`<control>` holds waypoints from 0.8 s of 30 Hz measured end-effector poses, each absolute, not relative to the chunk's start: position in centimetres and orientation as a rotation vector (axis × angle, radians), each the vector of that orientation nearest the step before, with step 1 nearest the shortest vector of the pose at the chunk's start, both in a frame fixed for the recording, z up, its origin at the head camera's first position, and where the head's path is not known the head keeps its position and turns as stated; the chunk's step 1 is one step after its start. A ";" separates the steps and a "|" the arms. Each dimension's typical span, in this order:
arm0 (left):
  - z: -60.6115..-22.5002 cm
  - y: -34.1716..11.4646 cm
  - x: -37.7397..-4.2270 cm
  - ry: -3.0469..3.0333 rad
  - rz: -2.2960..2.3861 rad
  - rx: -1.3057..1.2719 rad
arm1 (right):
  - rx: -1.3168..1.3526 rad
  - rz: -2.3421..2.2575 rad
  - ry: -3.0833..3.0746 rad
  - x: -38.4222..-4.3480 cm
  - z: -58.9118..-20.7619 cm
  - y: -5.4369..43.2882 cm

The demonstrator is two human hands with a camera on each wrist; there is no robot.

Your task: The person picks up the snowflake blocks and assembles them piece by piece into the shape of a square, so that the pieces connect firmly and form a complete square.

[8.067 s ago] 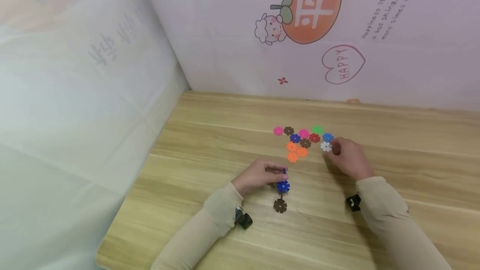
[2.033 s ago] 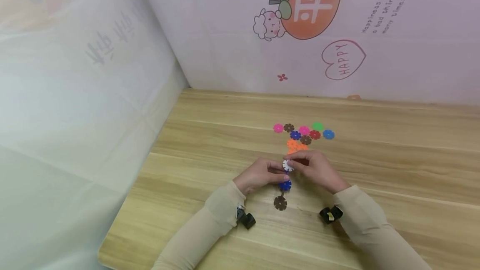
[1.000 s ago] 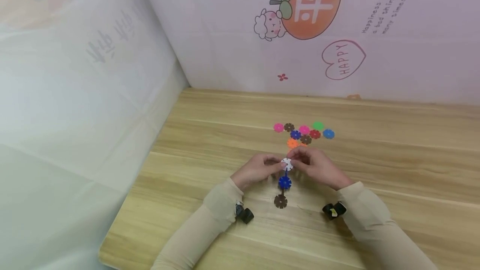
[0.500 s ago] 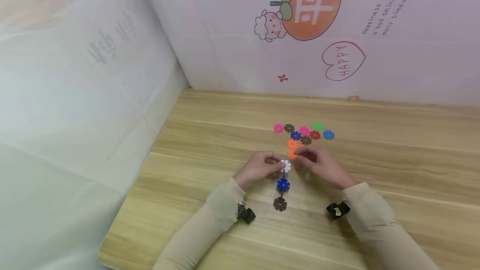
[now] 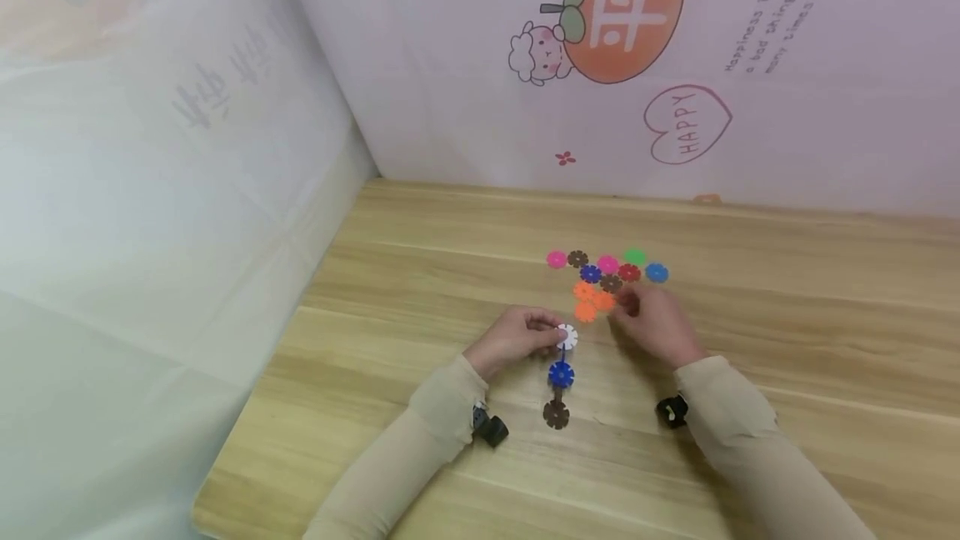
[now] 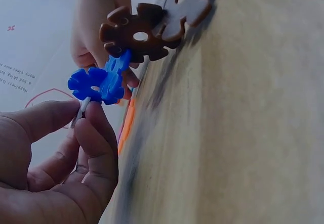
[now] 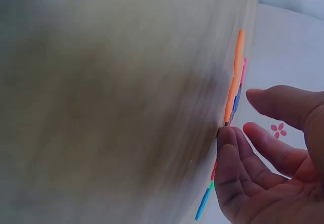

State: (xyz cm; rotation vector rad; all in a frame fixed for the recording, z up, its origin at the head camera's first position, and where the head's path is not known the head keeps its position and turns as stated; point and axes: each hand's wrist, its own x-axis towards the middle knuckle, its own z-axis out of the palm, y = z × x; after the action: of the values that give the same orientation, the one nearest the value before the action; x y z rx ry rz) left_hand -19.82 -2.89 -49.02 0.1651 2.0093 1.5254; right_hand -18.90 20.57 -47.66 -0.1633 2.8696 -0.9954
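My left hand (image 5: 513, 340) pinches a white snowflake disc (image 5: 570, 337) between thumb and fingers. From that disc a chain of slotted discs runs toward the front: blue discs (image 6: 87, 86) joined at an angle, then brown ones (image 6: 121, 34). The chain's last brown disc (image 5: 557, 415) is lowest in the head view. My right hand (image 5: 660, 325) is at the right side of three orange discs (image 5: 585, 312). In the right wrist view its fingertips (image 7: 227, 135) reach down by the orange discs' edge, while the thumb (image 7: 278, 100) stands apart from them. Nothing shows between them.
Behind the orange discs lie loose discs: pink (image 5: 557, 260), brown (image 5: 577, 259), dark blue (image 5: 591, 274), red (image 5: 629, 272), green (image 5: 634, 257) and light blue (image 5: 657, 272). The wooden table (image 5: 420, 265) meets a printed cloth (image 5: 465, 107) at the back.
The white disc, earlier lying by the light blue one, is now on the chain's far end. My right hand has let go of it and moved right, past the orange discs.
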 end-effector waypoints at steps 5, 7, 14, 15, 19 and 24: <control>-48.8 -2.9 -19.9 2.004 1.518 0.143 | -0.179 -0.892 2.905 -19.7 -47.4 20.0; -48.8 -2.9 -19.9 2.003 1.516 0.143 | -0.200 -0.861 2.916 -20.0 -47.4 19.8; -48.9 -2.9 -19.9 1.982 1.523 0.142 | -0.227 -0.801 2.895 -20.7 -47.0 19.1; -48.9 -2.9 -19.9 1.979 1.527 0.144 | -0.225 -0.793 2.890 -20.7 -46.9 19.0; -49.0 -2.9 -19.9 1.968 1.535 0.157 | -0.237 -0.767 2.882 -20.8 -46.8 18.8; -49.0 -3.0 -19.9 1.963 1.542 0.154 | -0.262 -0.871 2.824 -20.5 -47.0 19.2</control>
State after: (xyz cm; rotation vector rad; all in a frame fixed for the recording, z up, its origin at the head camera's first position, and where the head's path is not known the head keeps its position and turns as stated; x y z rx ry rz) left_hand -19.89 -2.97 -48.96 0.1541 1.9632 1.5419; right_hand -20.47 19.21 -47.04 -0.2621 2.8237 -0.8710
